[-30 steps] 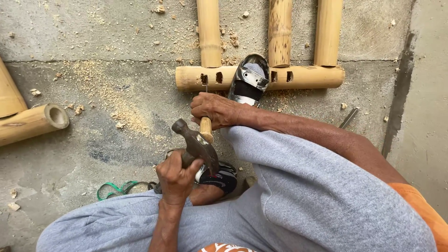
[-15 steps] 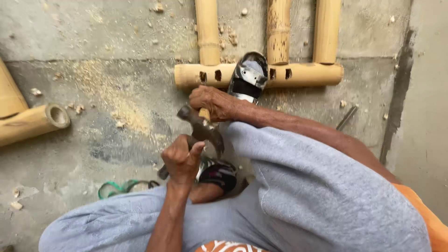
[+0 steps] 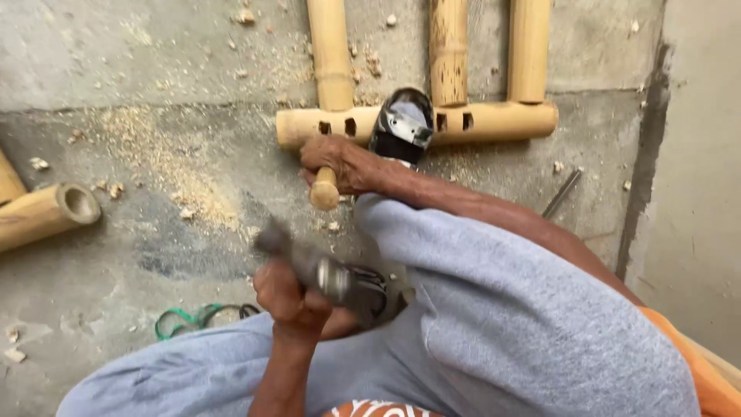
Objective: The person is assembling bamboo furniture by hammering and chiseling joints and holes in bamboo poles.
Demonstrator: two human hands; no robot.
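While our right hand [image 3: 340,164] is wrapped closed around the wooden-handled chisel [image 3: 325,188], we hold that tool with its butt end pointing back toward us and its working end hidden under the fingers, against the horizontal bamboo bar [image 3: 494,121]. The chisel's long axis runs roughly away from us, across the bar rather than along it, and it meets the bar near the two small rectangular slots [image 3: 337,127] cut at its left end. Our left hand [image 3: 287,297] is closed around the handle of the hammer [image 3: 305,261], whose head is smeared by motion; it sits nearer to us than the chisel, low over our grey trouser leg [image 3: 502,309]. So the butt of the chisel lies ahead of the hammer and slightly to the right, well apart from it, and the left hand is the one that has to cover that gap.

Compared with half a second ago, we see the hammer lower and closer to our body: then its head was just beside the right hand, now it is drawn back and blurred. The right hand and chisel stay at the same spot on the bar.

A black and silver shoe [image 3: 403,126] rests on the bar, between the upright bamboo poles [image 3: 330,50]. Sawdust [image 3: 166,166] is scattered over the concrete floor [image 3: 116,54], a hollow bamboo piece [image 3: 46,216] lies at left, a green cord [image 3: 197,318] near our knee, and a thin metal rod [image 3: 562,193] at right.
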